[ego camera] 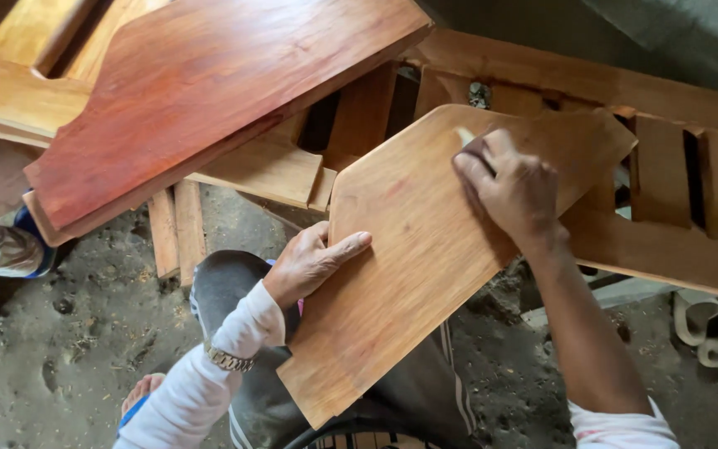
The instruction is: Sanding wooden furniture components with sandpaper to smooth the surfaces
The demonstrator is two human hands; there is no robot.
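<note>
- Your left hand (pixel 313 262) grips the edge of the pale wooden panel (pixel 425 249), thumb on top.
- Your right hand (pixel 508 187) clenches what looks like sandpaper (pixel 469 143), pressed against the panel's upper face.
- The panel rests across your lap, leaning on the slatted wooden frame (pixel 666 179).

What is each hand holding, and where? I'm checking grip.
Left hand steadies the wooden panel at its left edge; right hand presses a small pad near its top.
</note>
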